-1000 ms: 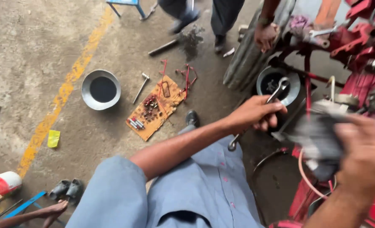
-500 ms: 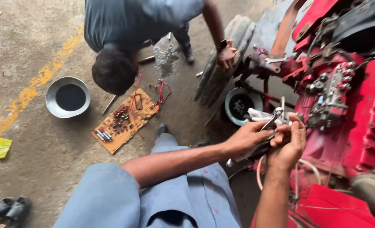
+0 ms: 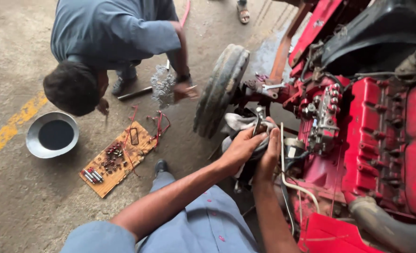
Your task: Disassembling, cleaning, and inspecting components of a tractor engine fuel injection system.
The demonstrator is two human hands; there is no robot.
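Head view: our left hand (image 3: 239, 151) and right hand (image 3: 269, 149) are both at the side of the red engine (image 3: 381, 140), pressed together around a bundle of grey-white cloth (image 3: 238, 122). Left hand is clenched on the cloth, fingers wrapped over the top of it. Right hand is curled against the same bundle from the engine side (we can't tell whether it actually grips the cloth or a part under it). A slim metal tool (image 3: 257, 122) sticks up out of the bundle just above the left hand's fingertips; which hand holds it, we can't tell.

The bundle sits low, between the worn tyre (image 3: 219, 89) and the engine block, just beside the injection pump (image 3: 324, 121). A white hose (image 3: 296, 187) loops down past the right forearm. A spanner (image 3: 272, 86) lies on the red frame above the cloth.

On the floor (image 3: 20, 56), well apart from our hands: a brown board (image 3: 119, 159) carrying small parts and red wires, and a metal bowl (image 3: 52, 135) of dark liquid next to a yellow painted line (image 3: 11, 129).

Another person (image 3: 109, 37) in a blue shirt bends over beyond the board, one hand (image 3: 184, 90) near the tyre (blurred, so its contents are unclear).
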